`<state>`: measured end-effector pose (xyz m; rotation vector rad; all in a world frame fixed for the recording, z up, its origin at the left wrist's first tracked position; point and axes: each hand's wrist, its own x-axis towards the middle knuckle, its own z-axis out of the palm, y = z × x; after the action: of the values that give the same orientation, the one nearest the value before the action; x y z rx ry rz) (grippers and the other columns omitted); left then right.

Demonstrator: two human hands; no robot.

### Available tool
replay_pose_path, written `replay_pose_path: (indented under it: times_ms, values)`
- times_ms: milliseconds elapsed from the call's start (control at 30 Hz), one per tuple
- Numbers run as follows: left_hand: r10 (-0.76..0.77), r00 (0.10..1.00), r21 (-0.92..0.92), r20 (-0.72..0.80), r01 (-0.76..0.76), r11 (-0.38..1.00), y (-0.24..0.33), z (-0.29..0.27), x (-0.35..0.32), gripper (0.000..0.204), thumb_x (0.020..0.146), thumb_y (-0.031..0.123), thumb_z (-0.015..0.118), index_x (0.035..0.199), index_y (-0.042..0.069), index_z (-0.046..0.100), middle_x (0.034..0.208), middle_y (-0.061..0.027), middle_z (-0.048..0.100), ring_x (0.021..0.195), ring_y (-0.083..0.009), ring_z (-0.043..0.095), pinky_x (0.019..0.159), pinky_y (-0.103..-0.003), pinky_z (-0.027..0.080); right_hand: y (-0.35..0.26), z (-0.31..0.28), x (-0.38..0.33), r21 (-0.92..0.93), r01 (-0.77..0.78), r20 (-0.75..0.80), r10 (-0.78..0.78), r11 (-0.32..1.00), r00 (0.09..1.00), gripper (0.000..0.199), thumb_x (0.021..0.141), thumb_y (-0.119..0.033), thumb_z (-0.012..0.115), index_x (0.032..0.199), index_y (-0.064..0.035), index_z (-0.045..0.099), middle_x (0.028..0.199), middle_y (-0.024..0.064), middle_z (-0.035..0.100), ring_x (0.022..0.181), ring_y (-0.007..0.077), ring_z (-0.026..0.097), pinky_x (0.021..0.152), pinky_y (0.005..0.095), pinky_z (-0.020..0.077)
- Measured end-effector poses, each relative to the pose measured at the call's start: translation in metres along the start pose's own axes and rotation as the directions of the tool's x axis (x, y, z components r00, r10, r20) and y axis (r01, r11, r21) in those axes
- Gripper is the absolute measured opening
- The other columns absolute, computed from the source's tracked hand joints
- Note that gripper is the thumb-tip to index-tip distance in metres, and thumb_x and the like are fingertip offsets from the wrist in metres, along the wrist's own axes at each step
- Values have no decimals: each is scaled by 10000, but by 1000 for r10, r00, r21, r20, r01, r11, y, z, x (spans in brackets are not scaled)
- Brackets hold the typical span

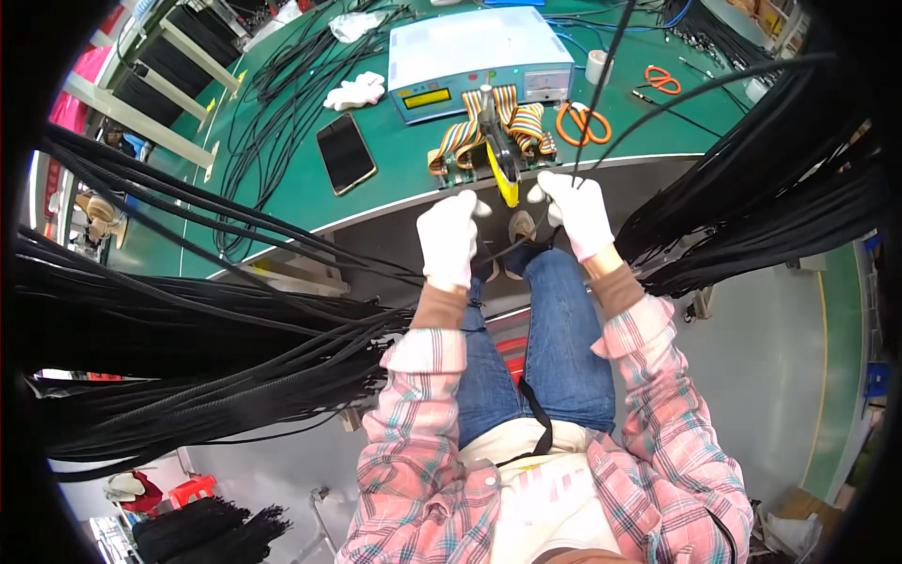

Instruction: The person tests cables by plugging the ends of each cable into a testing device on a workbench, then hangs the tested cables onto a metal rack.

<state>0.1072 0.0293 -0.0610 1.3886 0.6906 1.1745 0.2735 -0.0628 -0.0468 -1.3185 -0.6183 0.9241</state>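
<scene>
My left hand (449, 237), in a white glove, is raised in front of the table edge with its fingers curled and thumb pointing right. What it pinches, if anything, is too small to make out. To its right my right hand (579, 216), also gloved in white, is closed at the fingertips on a thin black cable (648, 115). Between and just beyond both hands stands a test fixture (490, 132) with a yellow-tipped lever (504, 177). Rainbow ribbon cables (460, 139) join it to a light blue tester box (479, 58).
Thick bundles of black cables hang at my left (207, 376) and right (742, 202). On the green table (282, 188) lie a phone (346, 153), a crumpled white glove (355, 91), orange-handled scissors (583, 124), smaller orange snips (662, 80), and a white tape roll (598, 66).
</scene>
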Motion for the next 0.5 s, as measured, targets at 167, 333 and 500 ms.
replay_pose_path:
  times_ms: [167,333,500]
  values:
    - [-447,892,-120,68,452,884,-7,-15,-50,192,920,189,545,879,31,645,670,-112,664,342,-83,293,341,-219,181,16,-4,-18,91,26,1,-27,996,1000,248,932,-163,560,1028,16,702,644,-28,535,526,34,353,482,175,274]
    - [-790,446,-301,420,890,343,-45,-5,-85,216,942,195,533,1017,1,592,787,-178,688,360,-68,298,318,-221,185,27,1,-40,151,57,57,-66,987,996,268,946,-143,523,1074,33,678,650,-26,539,527,32,343,500,166,291]
    - [-741,199,-388,642,917,-91,-108,20,-104,220,945,179,534,1059,-3,586,825,-162,682,392,-85,324,343,-237,251,27,8,-82,102,39,186,-58,994,981,256,930,-96,509,1065,47,672,688,-8,570,546,46,374,514,168,311]
